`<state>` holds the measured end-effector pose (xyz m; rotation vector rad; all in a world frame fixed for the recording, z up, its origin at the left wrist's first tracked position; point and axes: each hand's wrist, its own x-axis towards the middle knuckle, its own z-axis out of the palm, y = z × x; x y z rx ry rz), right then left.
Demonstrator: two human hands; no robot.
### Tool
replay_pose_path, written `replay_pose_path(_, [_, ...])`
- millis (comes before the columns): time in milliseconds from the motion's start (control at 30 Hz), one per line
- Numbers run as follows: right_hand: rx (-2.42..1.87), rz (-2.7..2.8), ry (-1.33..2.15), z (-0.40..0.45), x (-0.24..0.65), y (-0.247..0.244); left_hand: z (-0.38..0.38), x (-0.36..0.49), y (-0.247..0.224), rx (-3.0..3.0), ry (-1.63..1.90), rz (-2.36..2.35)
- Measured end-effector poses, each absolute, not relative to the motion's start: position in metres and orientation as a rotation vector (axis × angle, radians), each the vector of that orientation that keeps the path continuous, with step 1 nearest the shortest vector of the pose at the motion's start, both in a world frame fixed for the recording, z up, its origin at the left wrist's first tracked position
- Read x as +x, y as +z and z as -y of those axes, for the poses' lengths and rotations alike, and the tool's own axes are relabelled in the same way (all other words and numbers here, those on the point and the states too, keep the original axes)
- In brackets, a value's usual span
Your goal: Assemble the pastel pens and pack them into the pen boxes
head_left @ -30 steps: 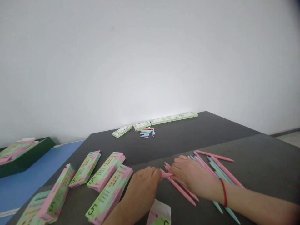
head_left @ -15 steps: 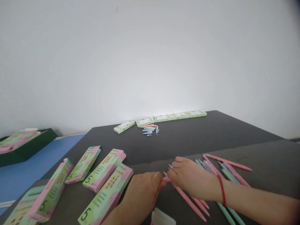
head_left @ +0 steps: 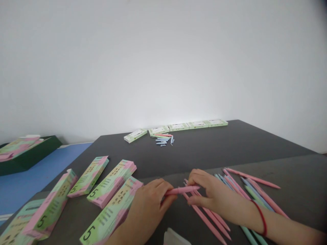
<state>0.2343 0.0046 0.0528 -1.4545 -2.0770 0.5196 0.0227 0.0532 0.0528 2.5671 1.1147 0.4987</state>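
Note:
A pink pen (head_left: 182, 190) lies level between my hands above the dark table. My left hand (head_left: 153, 204) pinches its left end between thumb and fingers. Around the pen's right tip, the thumb and fingers of my right hand (head_left: 212, 192) are spread apart, with a gap between them. Several pink pens (head_left: 208, 217) rest on the table beneath my right hand. More pens in pink, blue and green (head_left: 255, 190) lie beyond my right wrist, partly hidden by the forearm. Left of my left hand are several pink and green boxes (head_left: 112, 183) marked 5.
Light green boxes (head_left: 178, 127) line the table's far edge, with small blue, green and pink pieces (head_left: 163, 139) before them. A dark green bin (head_left: 33, 156) with cartons stands at far left on a blue surface (head_left: 58, 163). Something whitish (head_left: 175, 237) is at the bottom edge.
My right hand's fingers have parted and moved slightly right, so more of the pink pen shows. My left hand still holds it. The view has shifted a little.

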Motion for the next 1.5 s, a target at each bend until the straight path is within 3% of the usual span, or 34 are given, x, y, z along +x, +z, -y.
replay_pose_path(1500, [-1.321, 2.142, 0.466, -0.022, 0.24, 0.033, -0.058, 0.026, 0.032, 2.439, 0.472, -1.175])
